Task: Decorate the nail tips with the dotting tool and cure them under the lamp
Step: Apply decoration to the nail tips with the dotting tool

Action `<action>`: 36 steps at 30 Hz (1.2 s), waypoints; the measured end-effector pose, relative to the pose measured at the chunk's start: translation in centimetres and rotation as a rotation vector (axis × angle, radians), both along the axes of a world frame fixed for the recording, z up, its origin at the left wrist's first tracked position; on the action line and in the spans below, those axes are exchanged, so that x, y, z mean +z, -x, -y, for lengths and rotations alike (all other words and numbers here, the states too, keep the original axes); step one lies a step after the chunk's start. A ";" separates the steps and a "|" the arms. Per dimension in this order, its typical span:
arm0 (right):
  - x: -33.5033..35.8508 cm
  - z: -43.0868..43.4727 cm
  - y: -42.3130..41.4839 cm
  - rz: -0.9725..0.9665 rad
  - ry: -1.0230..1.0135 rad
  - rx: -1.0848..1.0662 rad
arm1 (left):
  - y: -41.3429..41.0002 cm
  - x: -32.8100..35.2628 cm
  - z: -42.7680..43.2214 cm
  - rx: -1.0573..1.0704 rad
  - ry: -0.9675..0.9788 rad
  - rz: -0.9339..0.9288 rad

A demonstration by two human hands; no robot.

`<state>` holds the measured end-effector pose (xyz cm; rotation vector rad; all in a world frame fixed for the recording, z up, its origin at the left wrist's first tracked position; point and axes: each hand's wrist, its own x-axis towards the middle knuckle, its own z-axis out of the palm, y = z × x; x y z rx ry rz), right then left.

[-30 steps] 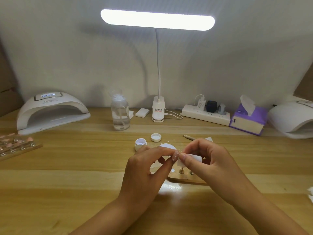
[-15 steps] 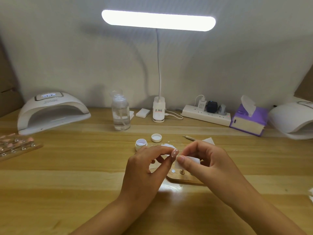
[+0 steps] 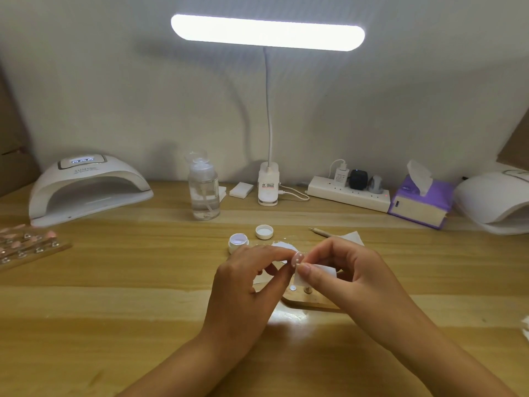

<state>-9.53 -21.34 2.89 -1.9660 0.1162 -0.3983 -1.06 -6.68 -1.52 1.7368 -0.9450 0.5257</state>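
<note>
Centrally, head view, listed item by item.

Left hand (image 3: 246,285): thumb and forefinger pinching one nail tip (image 3: 297,258), white-dotted face turned up toward the camera, seemingly for checking.

Right hand (image 3: 352,276): fingers (image 3: 305,269) curled round a small white pad (image 3: 320,275), held against the tip's lower edge, probably to wipe or steady it.

Wooden stand (image 3: 312,303): on the tabletop (image 3: 114,310) at 6 o'clock of the tip, just below both hands, pegs showing. Likely the tip's mount.

Open gel pot (image 3: 238,242) and loose lid (image 3: 264,232): at 10 and 11 o'clock of the tip, near, kept within dipping reach.

Dotting tool (image 3: 319,231): lying untouched at 1 o'clock of the tip, beside a paper scrap, set aside while both hands are busy.

Curing lamp (image 3: 86,190): well apart at 10 o'clock, mouth facing the person, display lit. Cure step judged not yet begun for this tip.

Rack of pink tips (image 3: 28,245): far at 9 o'clock, parked clear of the work.

Desk lamp (image 3: 267,31): at 12 o'clock, bar overhead, lighting the hands.

Pump bottle (image 3: 203,193), power strip (image 3: 346,193), tissue box (image 3: 420,202): along the back, 11 to 2 o'clock.
</note>
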 end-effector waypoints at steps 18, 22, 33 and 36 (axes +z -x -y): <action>-0.1 0.0 0.1 0.018 0.003 0.018 | -0.1 0.1 0.0 0.016 -0.018 0.046; -0.2 0.1 0.1 0.020 0.018 0.014 | 0.0 0.1 -0.1 0.019 -0.015 0.049; -0.4 0.4 -0.1 0.020 0.056 0.010 | 0.0 0.0 -0.1 0.041 -0.023 0.041; -0.3 0.6 -0.1 0.026 0.048 -0.019 | 0.1 0.1 0.0 0.031 -0.007 0.033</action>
